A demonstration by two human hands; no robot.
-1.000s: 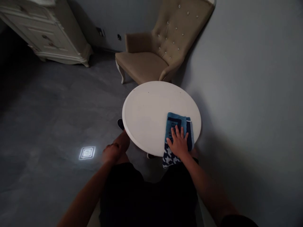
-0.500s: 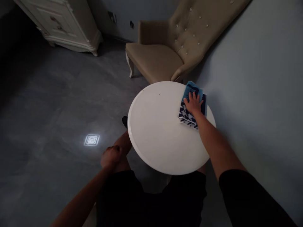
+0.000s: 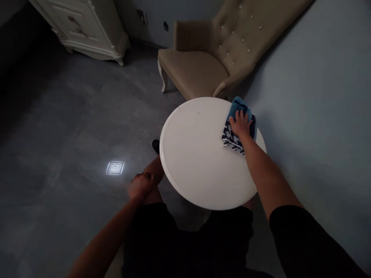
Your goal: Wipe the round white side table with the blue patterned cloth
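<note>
My right hand (image 3: 240, 124) lies flat with its fingers spread on a folded towel (image 3: 230, 136). Bright blue at its far end, the towel carries a dark navy and white houndstooth pattern nearer to me. It rests near the right edge of a round white table (image 3: 197, 158). Low on the left, beside the table and over my left leg, my left hand (image 3: 141, 185) is curled into a loose fist, with nothing showing in it. A few small dark specks dot the far part of the tabletop.
A tan tufted armchair (image 3: 194, 71) stands just behind the table. The grey wall (image 3: 313, 96) runs close along the right side. A white cabinet (image 3: 87, 29) stands at the far left, and a patch of light (image 3: 115, 168) falls on the grey floor.
The whole view has shifted slightly, so everything sits a little further right and higher. My right hand remains flat on the towel, and my left hand stays curled by my leg.
</note>
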